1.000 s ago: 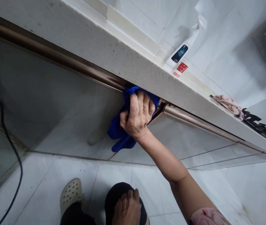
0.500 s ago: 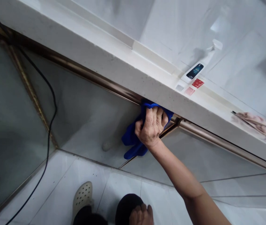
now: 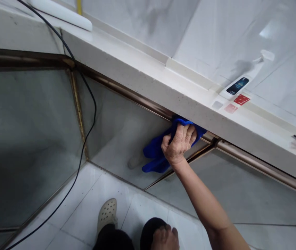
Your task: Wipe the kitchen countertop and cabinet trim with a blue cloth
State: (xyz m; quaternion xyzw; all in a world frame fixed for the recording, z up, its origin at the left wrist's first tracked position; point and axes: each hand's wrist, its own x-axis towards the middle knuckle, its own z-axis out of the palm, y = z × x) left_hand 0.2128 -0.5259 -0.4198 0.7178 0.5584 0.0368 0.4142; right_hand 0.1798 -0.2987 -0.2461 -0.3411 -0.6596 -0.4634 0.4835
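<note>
My right hand [image 3: 179, 146] is closed on a blue cloth [image 3: 157, 147], with the fingers pressing it against the bronze metal rail [image 3: 148, 103] beneath the pale ledge [image 3: 137, 74]. Loose folds of the cloth hang down in front of the grey cabinet panel [image 3: 116, 132]. Just to the right of the cloth, the rail meets a slanting metal divider [image 3: 200, 152]. At the bottom of the view, my left hand [image 3: 165, 239] rests on my dark-trousered knee [image 3: 150, 225]. Its fingers lie loosely over the knee, and nothing shows in them; the frame edge cuts off the rest.
A black cable [image 3: 85, 139] hangs across the left side, from ledge to floor. On the ledge are a white device with a dark screen [image 3: 238, 86], a red patterned piece [image 3: 241, 99] and a long white object [image 3: 62, 14]. A beige clog [image 3: 107, 211] stands on the tiled floor [image 3: 82, 208].
The view has swung left, bringing in more of the left panel and the white object. My right hand with the cloth has slid slightly left along the rail. My left hand stays on the knee.
</note>
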